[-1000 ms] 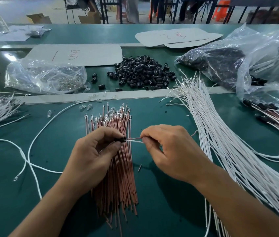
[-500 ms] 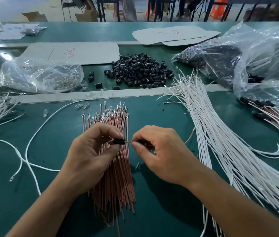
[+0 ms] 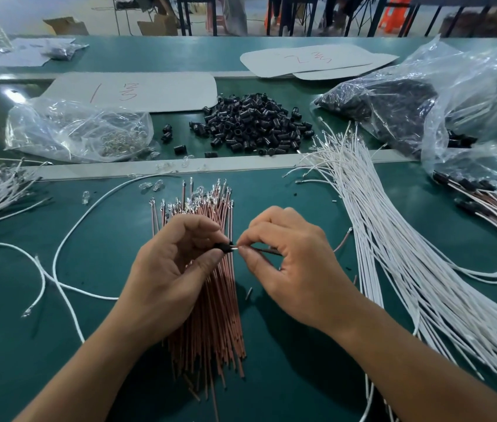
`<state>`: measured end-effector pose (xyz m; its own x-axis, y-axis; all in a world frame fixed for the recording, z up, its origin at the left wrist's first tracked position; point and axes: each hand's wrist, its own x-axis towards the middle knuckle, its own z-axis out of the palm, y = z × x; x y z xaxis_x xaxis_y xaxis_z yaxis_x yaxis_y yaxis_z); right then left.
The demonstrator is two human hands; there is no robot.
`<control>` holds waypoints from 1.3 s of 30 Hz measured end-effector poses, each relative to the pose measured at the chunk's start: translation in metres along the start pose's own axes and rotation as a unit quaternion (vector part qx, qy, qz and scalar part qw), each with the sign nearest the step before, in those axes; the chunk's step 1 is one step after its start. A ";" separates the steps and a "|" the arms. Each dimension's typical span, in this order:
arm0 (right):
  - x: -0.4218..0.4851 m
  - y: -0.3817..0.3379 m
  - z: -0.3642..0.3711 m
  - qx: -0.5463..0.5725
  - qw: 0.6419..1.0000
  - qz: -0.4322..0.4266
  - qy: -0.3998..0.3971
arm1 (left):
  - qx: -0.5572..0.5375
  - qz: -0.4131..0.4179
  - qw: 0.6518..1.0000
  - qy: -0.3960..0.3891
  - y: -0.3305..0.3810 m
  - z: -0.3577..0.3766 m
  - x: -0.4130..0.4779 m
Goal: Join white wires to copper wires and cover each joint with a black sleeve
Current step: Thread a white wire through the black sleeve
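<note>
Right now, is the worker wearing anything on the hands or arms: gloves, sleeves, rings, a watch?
Nothing shows. The left hand and right hand are bare: no gloves, rings or tape. Both forearms are bare down to the picture's lower edge, with no sleeve, watch or wristband in view.

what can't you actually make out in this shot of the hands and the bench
Head view: the wire joint inside the small black sleeve is hidden by the sleeve and the left hand.
Head view: the right hand covers most of the thin brownish wire it pinches.
Head view: the long white wire bundle runs off the bottom-right edge.
Head view: glare on the crumpled clear plastic bag blurs its contents.
</note>
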<state>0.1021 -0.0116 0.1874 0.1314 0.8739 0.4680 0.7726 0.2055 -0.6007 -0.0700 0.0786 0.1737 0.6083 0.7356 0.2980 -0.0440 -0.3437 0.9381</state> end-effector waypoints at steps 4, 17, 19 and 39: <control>0.001 -0.002 -0.001 -0.034 0.999 -0.036 -0.021 | 0.003 -0.007 1.000 -0.004 0.002 0.000 0.000; 0.001 -0.002 -0.001 0.038 0.992 0.111 -0.033 | 0.040 0.032 0.998 -0.023 -0.001 0.000 -0.001; 0.001 -0.004 0.000 0.069 0.988 0.135 -0.038 | 0.036 0.037 0.998 -0.021 -0.003 0.002 -0.001; 0.006 0.011 -0.017 0.085 0.985 0.092 -0.118 | 0.034 0.038 0.998 -0.020 -0.012 -0.004 0.000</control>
<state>0.1221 -0.0122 0.1949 0.0955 0.9772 0.1895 0.6309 0.0878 -0.7708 -0.0728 0.0855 0.1633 0.6363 0.6822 0.3602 -0.0392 -0.4378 0.8982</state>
